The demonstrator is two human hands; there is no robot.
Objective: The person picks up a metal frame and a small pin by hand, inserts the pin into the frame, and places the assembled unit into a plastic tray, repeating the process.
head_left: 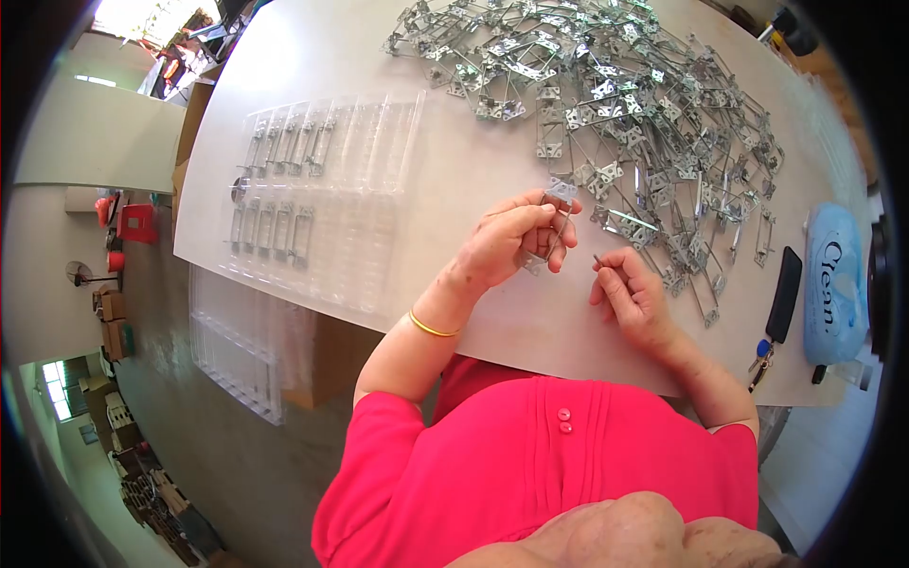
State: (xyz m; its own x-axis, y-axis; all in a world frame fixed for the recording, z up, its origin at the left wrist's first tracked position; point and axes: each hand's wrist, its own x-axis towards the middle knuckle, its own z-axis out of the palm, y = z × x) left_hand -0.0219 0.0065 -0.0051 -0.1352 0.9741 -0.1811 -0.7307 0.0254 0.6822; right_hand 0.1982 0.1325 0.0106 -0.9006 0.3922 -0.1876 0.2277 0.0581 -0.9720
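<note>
My left hand (pixel 507 237) is closed round a metal bracket (pixel 561 190) that has a flat, holed plate at its upper end and thin rods running down past my fingers. To the right, my right hand (pixel 632 293) pinches a thin, dark, rod-like piece (pixel 597 259); its other end is hidden by my fingers. Just beyond both hands spreads a large heap of similar metal brackets (pixel 653 104). On the left lies a clear plastic tray (pixel 355 246) with narrow compartments, where two rows of brackets (pixel 284 147) sit side by side.
A black case (pixel 783 295) and keys (pixel 760 352) lie at the table's right side, beside a blue plastic pack (pixel 835 284). More clear trays (pixel 235 360) stand below the table's left edge, near a cardboard box (pixel 331 358). A red stool (pixel 138 223) is farther left.
</note>
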